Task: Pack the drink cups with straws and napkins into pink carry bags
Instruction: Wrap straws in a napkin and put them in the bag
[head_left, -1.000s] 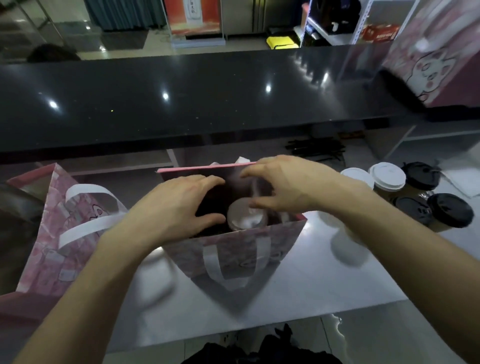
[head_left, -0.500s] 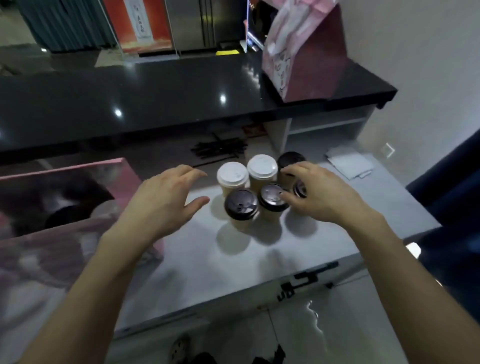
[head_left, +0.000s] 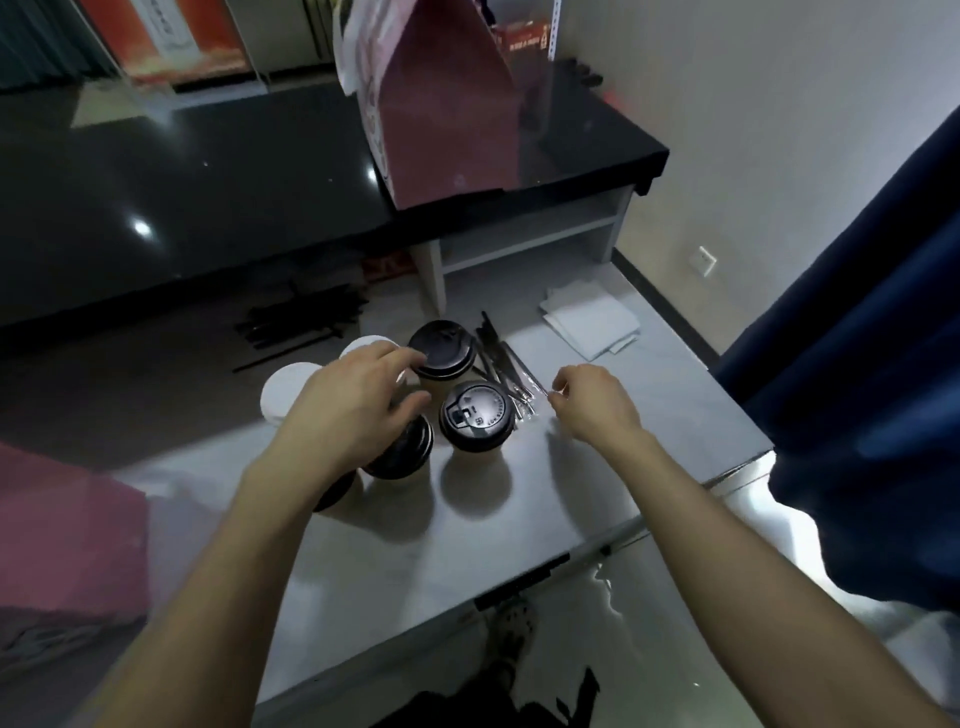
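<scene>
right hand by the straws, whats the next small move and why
Probably close the right hand on one wrapped straw and lift it. Its fingertips are pinched right at the near end of the straws, though whether it holds one already is unclear. The left hand is spread over the cups, so a straw looks like the next piece for the bag.

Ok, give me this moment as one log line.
left hand: over black-lid cups, not gripping | right hand: pinching wrapped straws | napkins: untouched | pink bag: left edge
</scene>
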